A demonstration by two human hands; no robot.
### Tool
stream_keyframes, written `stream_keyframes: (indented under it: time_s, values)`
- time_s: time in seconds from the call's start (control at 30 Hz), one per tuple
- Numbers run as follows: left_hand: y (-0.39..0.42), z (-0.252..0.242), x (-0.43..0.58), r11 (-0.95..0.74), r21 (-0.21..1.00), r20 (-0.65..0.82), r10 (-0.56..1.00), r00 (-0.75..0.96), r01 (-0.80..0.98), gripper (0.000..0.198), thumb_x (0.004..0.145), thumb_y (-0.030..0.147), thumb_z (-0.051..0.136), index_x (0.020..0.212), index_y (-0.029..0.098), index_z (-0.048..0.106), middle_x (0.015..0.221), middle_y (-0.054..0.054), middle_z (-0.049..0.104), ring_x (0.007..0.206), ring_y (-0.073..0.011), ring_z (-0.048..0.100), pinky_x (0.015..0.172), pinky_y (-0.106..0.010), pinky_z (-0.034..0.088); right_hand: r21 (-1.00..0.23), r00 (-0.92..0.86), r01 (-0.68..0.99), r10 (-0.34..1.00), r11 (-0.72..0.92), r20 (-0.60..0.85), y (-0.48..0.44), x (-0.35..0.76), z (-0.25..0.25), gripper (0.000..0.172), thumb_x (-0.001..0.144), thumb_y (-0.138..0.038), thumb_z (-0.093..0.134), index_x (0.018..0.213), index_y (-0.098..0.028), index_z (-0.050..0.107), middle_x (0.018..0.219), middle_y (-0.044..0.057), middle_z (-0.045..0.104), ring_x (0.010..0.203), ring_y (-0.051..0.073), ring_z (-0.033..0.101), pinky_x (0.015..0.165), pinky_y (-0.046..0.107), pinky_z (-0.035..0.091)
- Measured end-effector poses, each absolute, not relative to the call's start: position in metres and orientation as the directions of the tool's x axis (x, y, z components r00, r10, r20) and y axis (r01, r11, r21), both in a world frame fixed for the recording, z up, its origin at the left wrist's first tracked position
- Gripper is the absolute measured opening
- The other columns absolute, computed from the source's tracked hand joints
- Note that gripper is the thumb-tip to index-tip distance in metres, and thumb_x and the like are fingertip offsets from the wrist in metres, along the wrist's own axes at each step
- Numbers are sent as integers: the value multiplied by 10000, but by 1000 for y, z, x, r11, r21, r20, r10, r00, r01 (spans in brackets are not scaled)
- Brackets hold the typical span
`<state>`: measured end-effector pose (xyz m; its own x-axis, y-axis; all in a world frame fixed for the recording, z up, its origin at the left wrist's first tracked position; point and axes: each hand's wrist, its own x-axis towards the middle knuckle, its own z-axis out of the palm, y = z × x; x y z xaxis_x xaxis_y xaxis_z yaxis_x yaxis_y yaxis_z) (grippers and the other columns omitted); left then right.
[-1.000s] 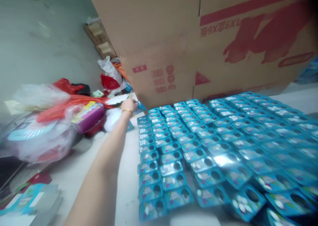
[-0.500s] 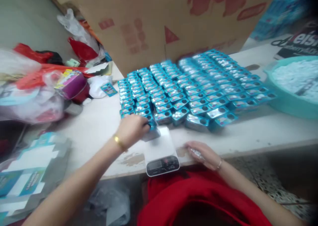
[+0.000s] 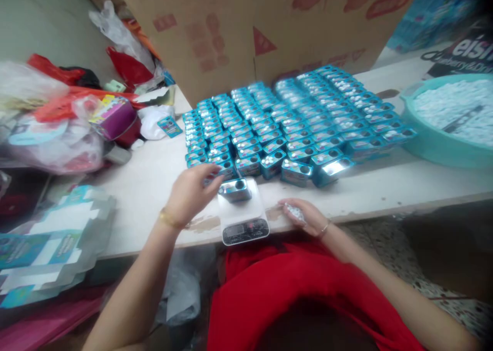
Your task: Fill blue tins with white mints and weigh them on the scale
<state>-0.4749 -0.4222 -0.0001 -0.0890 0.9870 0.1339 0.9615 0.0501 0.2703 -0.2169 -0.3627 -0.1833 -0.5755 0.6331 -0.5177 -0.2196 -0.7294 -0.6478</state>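
While the thumb and forefinger of the left hand (image 3: 192, 191) stand a bit apart, its other fingers are curled under and hard to make out. Just beside them a blue tin (image 3: 235, 188) sits on a white scale (image 3: 238, 215); can't tell if the thumb brushes it, and the scale's readout is too blurry to read. Right hand (image 3: 307, 218) is cupped around some white pellets (image 3: 295, 213) by the table (image 3: 144, 202) edge, partly hidden by the fingers. Past the scale are rows of blue tins (image 3: 248, 162), the farther ones kinda smeared. Off to the right, a green tub (image 3: 439, 153) heaped with white bits (image 3: 435, 104) gets cut off, a dark tool (image 3: 464, 118) half buried in it. Behind everything, a big cardboard box (image 3: 215, 81) runs out of view up top.
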Motion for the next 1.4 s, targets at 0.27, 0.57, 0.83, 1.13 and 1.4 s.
stream_keyframes:
  time_s: [0.27,0.57,0.83,1.13,1.4]
  values:
    - [-537,-103,-505,312,566,22,920,-392,763,324,834,475,533,939,195,658,918,-65,715,712,-187,650,681,-306,524,-752,-540,-102,671,-651,-508,-371,-219,-175,381,675,-406,765,878,-103,653,570,-36,513,376,11,311,321,149,131]
    - [-563,-146,-511,398,716,-54,851,-523,574,360,853,462,541,1037,171,650,1036,-93,701,900,-228,662,831,-358,525,-839,-566,24,684,-544,-460,-364,-238,-112,363,733,-431,734,928,-129,685,642,-7,552,411,11,356,358,163,148]
    - [-535,-134,-509,234,689,124,894,-430,686,264,892,386,527,998,185,660,979,-66,700,825,-195,634,787,-333,500,-894,-688,28,640,-447,-342,-353,-288,-58,276,742,-373,716,851,-122,686,526,-37,526,343,9,323,338,156,123]
    - [-487,-102,-497,-100,574,483,843,-237,813,186,896,256,559,1058,172,597,901,-52,592,769,-155,546,707,-290,463,-813,-706,-52,597,-580,-380,-355,-293,-68,214,773,-332,704,882,-149,686,589,-21,558,379,8,325,329,135,162]
    - [-447,-74,-494,-206,548,421,905,-55,811,135,900,277,550,832,174,604,787,-43,558,778,-178,532,713,-320,446,-596,-761,-34,408,-802,-505,-387,-287,-108,214,842,-336,616,874,-124,632,542,-24,557,317,13,305,297,133,163]
